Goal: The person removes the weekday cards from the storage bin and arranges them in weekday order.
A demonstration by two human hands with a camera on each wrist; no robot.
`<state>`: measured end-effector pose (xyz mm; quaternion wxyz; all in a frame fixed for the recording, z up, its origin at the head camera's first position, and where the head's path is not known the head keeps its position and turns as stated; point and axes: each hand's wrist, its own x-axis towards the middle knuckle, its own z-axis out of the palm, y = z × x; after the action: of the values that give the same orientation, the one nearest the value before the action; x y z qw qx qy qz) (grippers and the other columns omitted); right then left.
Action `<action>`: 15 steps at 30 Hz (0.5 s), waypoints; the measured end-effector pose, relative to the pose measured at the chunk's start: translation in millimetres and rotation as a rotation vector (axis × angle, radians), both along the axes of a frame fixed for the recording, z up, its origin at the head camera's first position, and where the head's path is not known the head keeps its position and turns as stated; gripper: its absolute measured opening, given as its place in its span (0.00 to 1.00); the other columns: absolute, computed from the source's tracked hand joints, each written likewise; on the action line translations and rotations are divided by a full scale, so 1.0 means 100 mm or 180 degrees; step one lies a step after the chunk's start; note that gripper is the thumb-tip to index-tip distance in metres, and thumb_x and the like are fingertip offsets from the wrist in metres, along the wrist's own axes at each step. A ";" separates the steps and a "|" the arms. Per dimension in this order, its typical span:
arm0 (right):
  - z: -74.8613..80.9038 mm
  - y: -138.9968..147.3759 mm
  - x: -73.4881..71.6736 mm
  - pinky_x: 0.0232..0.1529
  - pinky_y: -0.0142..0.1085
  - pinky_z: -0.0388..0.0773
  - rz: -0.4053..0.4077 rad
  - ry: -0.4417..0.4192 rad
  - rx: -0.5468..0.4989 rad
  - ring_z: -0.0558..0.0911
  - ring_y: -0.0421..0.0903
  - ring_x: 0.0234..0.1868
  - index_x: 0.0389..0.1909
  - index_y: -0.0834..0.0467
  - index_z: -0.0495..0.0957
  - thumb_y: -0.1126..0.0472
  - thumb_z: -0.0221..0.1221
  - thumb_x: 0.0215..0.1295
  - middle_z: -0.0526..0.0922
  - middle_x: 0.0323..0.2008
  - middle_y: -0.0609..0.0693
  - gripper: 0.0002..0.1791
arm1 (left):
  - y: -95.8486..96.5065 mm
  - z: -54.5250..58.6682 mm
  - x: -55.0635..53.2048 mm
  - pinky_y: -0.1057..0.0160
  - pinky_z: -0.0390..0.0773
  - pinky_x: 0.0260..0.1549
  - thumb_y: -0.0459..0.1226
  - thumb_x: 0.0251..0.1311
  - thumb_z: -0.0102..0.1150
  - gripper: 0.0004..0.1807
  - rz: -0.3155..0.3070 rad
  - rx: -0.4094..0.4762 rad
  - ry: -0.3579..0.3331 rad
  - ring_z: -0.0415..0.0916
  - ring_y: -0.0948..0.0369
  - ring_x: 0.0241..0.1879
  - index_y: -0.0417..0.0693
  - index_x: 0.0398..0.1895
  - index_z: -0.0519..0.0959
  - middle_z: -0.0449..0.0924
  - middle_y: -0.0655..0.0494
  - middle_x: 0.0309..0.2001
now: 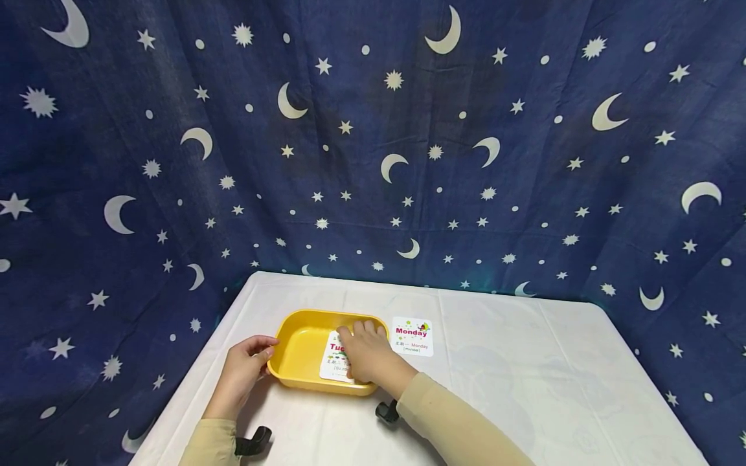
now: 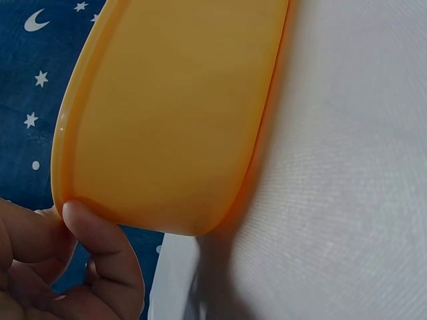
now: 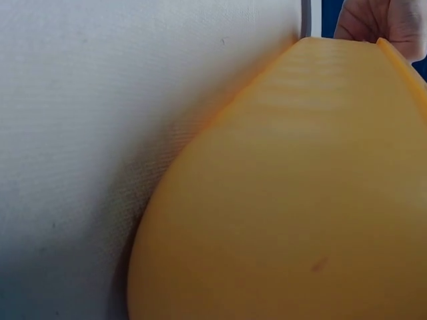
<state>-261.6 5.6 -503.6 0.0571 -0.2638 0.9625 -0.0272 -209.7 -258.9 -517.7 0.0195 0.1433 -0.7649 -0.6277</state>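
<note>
A yellow plastic tray (image 1: pixel 303 356) with rounded corners lies on the table in the head view. My left hand (image 1: pixel 243 369) pinches its left end, fingers and thumb at the rim; the left wrist view shows this thumb (image 2: pixel 107 250) against the tray's corner. My right hand (image 1: pixel 368 351) reaches down into the right part of the tray, fingers bent. It covers the right side of a white card (image 1: pixel 335 364) printed "Tue…". I cannot tell whether it grips this card. The fingertips are out of sight in the right wrist view, where the tray's outer wall (image 3: pixel 280 200) fills much of the picture.
A white "Monday" card (image 1: pixel 413 336) lies face up just right of the tray. The table (image 1: pixel 513 375) has a white cloth. Behind and to the left hangs a dark blue curtain (image 1: pixel 361 129) with moons and stars. Black straps (image 1: pixel 253 441) are on the wrists.
</note>
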 end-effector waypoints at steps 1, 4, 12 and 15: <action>0.00 0.00 0.00 0.54 0.45 0.68 -0.0001 -0.0018 0.0004 0.70 0.51 0.57 0.77 0.46 0.65 0.47 0.81 0.55 0.76 0.63 0.52 0.51 | 0.00 0.00 0.00 0.66 0.81 0.27 0.27 0.76 0.57 0.13 0.0001 0.0001 0.0000 0.74 0.61 0.27 0.28 0.58 0.81 0.79 0.47 0.39; 0.00 0.00 -0.01 0.54 0.45 0.67 0.0004 -0.0088 -0.0016 0.70 0.51 0.56 0.76 0.45 0.65 0.46 0.82 0.54 0.75 0.62 0.52 0.52 | 0.01 0.01 0.01 0.66 0.81 0.27 0.27 0.76 0.57 0.13 0.0010 0.0007 -0.0003 0.74 0.61 0.27 0.28 0.58 0.81 0.79 0.47 0.39; 0.01 0.02 0.00 0.54 0.45 0.66 0.0064 -0.0131 -0.0099 0.69 0.50 0.54 0.75 0.43 0.66 0.45 0.83 0.50 0.74 0.59 0.51 0.53 | 0.02 0.01 0.01 0.65 0.80 0.27 0.25 0.76 0.56 0.13 0.0047 -0.0002 -0.0005 0.73 0.60 0.26 0.28 0.58 0.81 0.78 0.45 0.39; -0.01 0.02 -0.01 0.53 0.44 0.66 0.0081 -0.0113 -0.0145 0.68 0.49 0.53 0.76 0.43 0.65 0.45 0.84 0.49 0.73 0.57 0.50 0.54 | 0.01 0.01 0.01 0.65 0.80 0.27 0.25 0.76 0.56 0.13 0.0051 -0.0022 -0.0004 0.73 0.61 0.26 0.28 0.58 0.81 0.78 0.44 0.40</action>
<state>-262.3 7.1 -504.8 0.0685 -0.2767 0.9570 -0.0532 -208.4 -257.5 -516.7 0.0246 0.1497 -0.7659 -0.6248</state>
